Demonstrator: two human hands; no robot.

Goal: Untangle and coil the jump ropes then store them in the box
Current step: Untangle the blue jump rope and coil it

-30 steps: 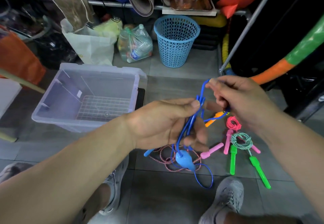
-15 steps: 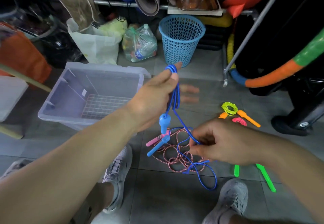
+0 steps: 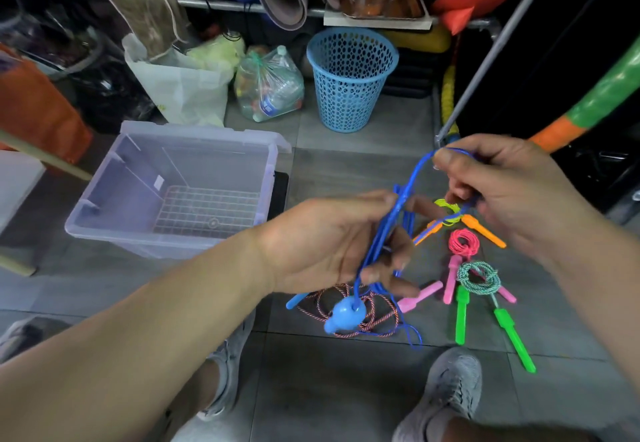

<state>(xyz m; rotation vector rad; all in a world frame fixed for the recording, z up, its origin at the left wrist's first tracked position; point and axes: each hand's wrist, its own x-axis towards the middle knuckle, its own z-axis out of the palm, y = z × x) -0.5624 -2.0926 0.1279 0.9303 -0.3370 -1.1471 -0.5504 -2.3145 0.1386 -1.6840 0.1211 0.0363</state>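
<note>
Blue jump rope [image 3: 381, 234] hangs in gathered strands at centre, its handle [image 3: 344, 313] dangling low. A clear box [image 3: 114, 220] sits left. The left hand [image 3: 329, 244] has its grip closed round the strands; the right hand [image 3: 491, 182] has its grip pinching the top loop. Other coiled ropes [image 3: 479, 277] lie right.
</note>
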